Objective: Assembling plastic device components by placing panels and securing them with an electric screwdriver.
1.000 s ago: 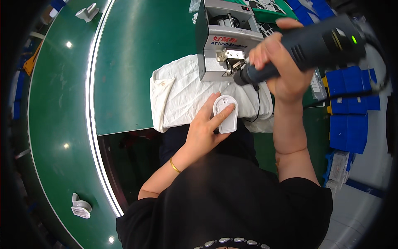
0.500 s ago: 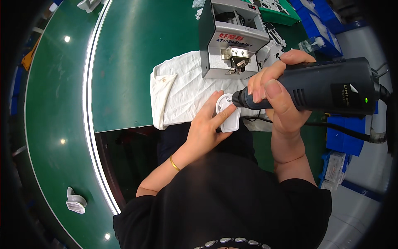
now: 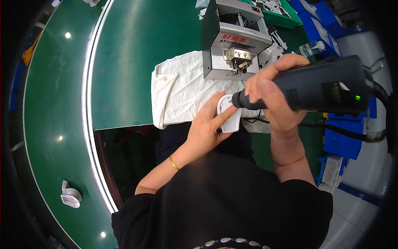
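My left hand (image 3: 206, 121) grips a white plastic part (image 3: 230, 123) with a round end and a flat, tapering end, at the table's front edge. Its fingers wrap the far side and the thumb lies across the face. In my right hand (image 3: 278, 91) is a black electric screwdriver (image 3: 325, 88), tilted nearly level, a green light glowing near its back end. The screwdriver's ribbed nose is close over the round end of the part, near my left thumb. Whether its tip touches there is hidden. Beneath and behind lies a folded white cloth (image 3: 186, 89).
A grey screw feeder (image 3: 238, 37) stands behind the cloth. At the back right are a green tray (image 3: 286, 18) of small parts and blue bins (image 3: 321, 35). A black cable (image 3: 336, 129) trails right. On the left conveyor (image 3: 54, 137) sits another white part (image 3: 71, 194).
The screwdriver's rear has swung slightly left and my right hand has shifted a little. The loose white part on the left conveyor has moved slightly toward me and left.
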A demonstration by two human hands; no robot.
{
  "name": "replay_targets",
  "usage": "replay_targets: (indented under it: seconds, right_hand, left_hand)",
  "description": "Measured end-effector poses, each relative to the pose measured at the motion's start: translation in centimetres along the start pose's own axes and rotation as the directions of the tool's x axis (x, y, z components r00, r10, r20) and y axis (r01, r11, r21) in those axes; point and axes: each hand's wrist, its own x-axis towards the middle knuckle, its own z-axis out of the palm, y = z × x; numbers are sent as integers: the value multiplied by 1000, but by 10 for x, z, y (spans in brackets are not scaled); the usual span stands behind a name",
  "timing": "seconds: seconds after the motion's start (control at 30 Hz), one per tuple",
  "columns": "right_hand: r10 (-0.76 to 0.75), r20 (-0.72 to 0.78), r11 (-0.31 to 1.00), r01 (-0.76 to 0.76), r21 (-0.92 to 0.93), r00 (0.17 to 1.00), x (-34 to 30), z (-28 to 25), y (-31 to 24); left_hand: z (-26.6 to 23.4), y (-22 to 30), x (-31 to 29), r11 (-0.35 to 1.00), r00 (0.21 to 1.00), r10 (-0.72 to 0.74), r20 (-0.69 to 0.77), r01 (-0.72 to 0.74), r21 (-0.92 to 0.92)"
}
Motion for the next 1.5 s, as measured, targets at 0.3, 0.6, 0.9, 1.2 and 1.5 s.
replay_targets:
  seconds: [0.3,0.6,0.9,1.2,1.5]
  right_hand:
    - [16,-44,993,-11,117,999,0,5,10]
    - [7,165,1000,-5,-11,986,7,-34,12]
    - [340,-731,821,-566,-77,592,-7,-264,103]
    - [469,-712,671,-735,-98,523,-56,-368,194]
    - [-1,-642,726,-440,-528,767,-19,-305,175]
  left_hand:
    - [1,0,0,1000,1000,9,-5,-9,1]
    - [-2,16,5,939,997,64,39,-74,336]
    - [-58,33,25,837,893,211,397,-375,399]
    - [-188,-43,26,939,835,-12,-550,198,280]
    - [-350,-202,-9,590,237,-194,-952,804,80]
